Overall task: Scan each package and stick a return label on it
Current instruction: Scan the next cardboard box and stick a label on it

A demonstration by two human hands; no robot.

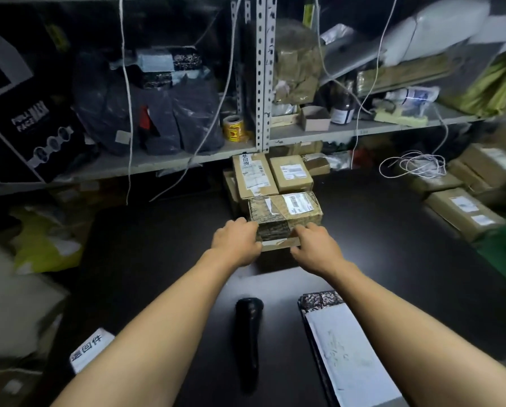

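Observation:
A tape-wrapped cardboard package (285,211) with a white barcode label on top sits at the middle of the dark table (146,245). My left hand (236,240) grips its near left corner. My right hand (315,245) grips its near right corner. Between my forearms lies a black handheld scanner (248,342). At the near left a sheet of white return labels (89,348) with black characters pokes out from under my left arm. Two more brown boxes stand behind the package: one with a return label (253,174), one with a barcode label only (291,173).
A white mailer on a dark patterned pad (348,356) lies near right. Brown boxes (463,210) pile at the right edge beside a coiled white cable (413,165). Metal shelves (262,83) behind hold black bags, a yellow sticker roll (233,128) and bottles. White cords hang down.

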